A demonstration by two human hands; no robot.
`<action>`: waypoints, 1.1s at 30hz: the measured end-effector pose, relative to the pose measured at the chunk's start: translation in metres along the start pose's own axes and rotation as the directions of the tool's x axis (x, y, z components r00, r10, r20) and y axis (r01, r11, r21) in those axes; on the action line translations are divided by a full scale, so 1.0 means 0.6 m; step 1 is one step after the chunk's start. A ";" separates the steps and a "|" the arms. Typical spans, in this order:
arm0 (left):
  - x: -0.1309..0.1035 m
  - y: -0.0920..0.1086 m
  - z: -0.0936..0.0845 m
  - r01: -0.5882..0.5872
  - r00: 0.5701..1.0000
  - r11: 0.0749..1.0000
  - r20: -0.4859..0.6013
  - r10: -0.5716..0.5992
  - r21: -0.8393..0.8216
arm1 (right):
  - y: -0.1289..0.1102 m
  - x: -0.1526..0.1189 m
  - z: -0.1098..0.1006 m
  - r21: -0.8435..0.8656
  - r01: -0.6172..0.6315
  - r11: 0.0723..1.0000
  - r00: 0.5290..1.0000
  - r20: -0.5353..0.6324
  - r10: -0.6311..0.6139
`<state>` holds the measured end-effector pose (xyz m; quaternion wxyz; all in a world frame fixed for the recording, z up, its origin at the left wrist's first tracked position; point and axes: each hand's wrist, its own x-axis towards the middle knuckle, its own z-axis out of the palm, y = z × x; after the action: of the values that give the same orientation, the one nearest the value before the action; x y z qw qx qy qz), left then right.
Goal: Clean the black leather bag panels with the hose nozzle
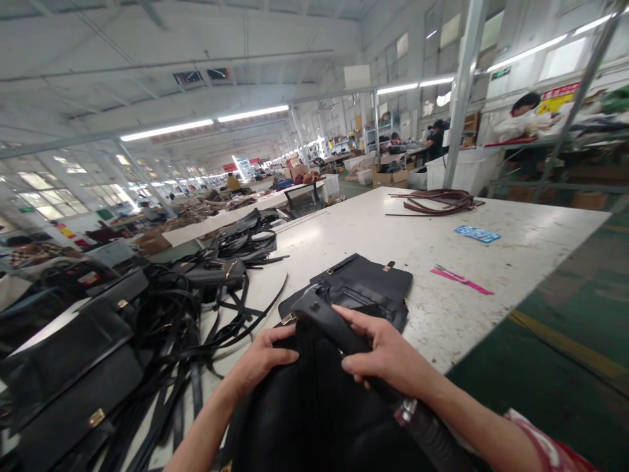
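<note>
A large black leather bag (304, 406) fills the bottom middle of the view, close to me. My left hand (268, 357) grips the bag's upper left edge, thumb and fingers pressed on the leather. Across the bag runs a thick black strap or handle (327, 321), and my right hand (381, 347) is closed around it. A metal fitting (407, 411) shows on this strap below my right hand. Just beyond my hands, another black bag (378, 282) with gold clasps lies flat on the white table (344, 229).
Black bags (78, 367) and tangled black straps (187, 328) cover the table's left side. Brown straps (437, 202), a blue patterned card (477, 234) and a pink strip (462, 280) with a small tool lie further right. People sit at distant benches.
</note>
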<state>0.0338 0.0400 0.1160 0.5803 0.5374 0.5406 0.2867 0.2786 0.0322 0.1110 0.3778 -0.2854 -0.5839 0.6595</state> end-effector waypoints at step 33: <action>-0.045 -0.269 -0.045 -0.031 0.951 0.999 -0.307 0.043 0.043 | 0.169 0.068 0.105 -0.133 -0.210 0.969 0.965 0.134 0.227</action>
<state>-0.0386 -0.0180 -0.0215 0.4732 0.5071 0.6196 0.3675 0.1877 0.0281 0.0236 0.2408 -0.3201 -0.6130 0.6810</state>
